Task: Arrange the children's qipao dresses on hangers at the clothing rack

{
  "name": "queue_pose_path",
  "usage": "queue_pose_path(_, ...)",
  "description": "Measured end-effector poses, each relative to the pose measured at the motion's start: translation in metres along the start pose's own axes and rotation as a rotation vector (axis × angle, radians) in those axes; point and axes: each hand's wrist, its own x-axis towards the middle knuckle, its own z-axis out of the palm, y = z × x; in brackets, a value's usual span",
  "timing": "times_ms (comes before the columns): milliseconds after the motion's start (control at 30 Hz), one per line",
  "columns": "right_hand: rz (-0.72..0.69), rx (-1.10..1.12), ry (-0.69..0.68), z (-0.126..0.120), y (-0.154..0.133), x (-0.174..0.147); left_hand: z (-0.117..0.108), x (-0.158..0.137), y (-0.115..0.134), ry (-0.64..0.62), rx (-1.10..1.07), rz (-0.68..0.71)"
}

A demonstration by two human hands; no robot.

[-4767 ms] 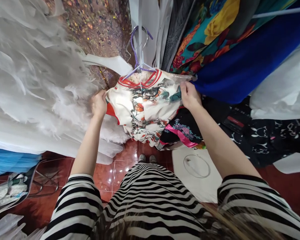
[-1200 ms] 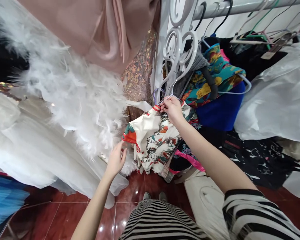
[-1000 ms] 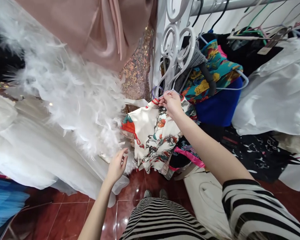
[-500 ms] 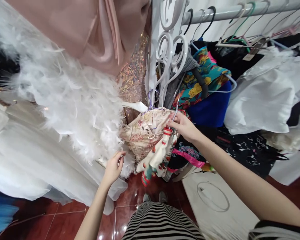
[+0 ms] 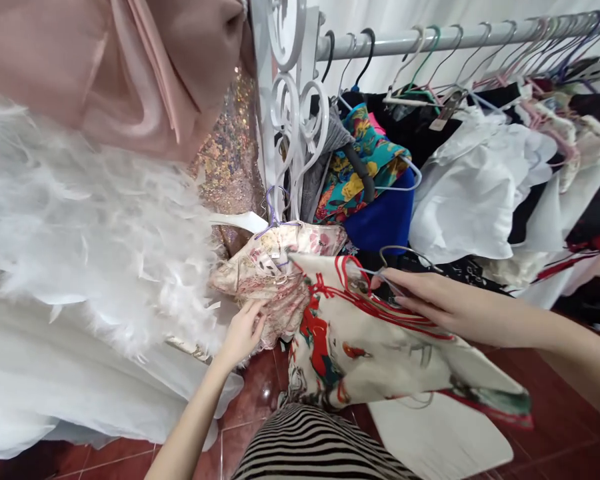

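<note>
My right hand (image 5: pixel 437 297) is closed around the top of a wire hanger (image 5: pixel 405 250). From that hanger hangs a cream dress (image 5: pixel 375 347) with red piping and red, green and black prints, turned with its wide front toward me. A beige-pink floral garment (image 5: pixel 280 300) hangs behind it on a purple hanger (image 5: pixel 274 217), against the white scrollwork stand. My left hand (image 5: pixel 244 333) is at this garment's lower left edge, fingers loosely stretched and the thumb apart. Whether its fingertips touch the fabric I cannot tell.
White feather trim (image 5: pixel 100 247) and a pink satin garment (image 5: pixel 115 73) fill the left side. A metal rail (image 5: pixel 420 41) with many hung clothes runs across the right. A white board (image 5: pixel 440 440) lies low on the red tiled floor (image 5: pixel 253 407).
My right hand has drawn the cream dress on its hanger away from the floral garment, toward me and to the right, and the dress has swung broad. The view has shifted right.
</note>
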Motion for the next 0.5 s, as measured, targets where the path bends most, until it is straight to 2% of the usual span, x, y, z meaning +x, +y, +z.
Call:
queue_pose_path(100,-0.057,0.031,-0.066,0.003,0.010,-0.002,0.008,0.003,0.001,0.081,0.057,0.005)
queue_pose_path(267,-0.166,0.126,0.035,0.015,0.027,0.029,0.019,0.005,0.003,0.186,0.100,-0.065)
queue_pose_path(400,-0.321,0.156,0.118,0.022,0.049,0.066,0.011,0.008,0.006,0.287,0.092,-0.196)
queue_pose_path(500,-0.428,0.168,0.158,0.028,0.060,0.096,-0.001,0.007,0.011,0.310,0.129,-0.262)
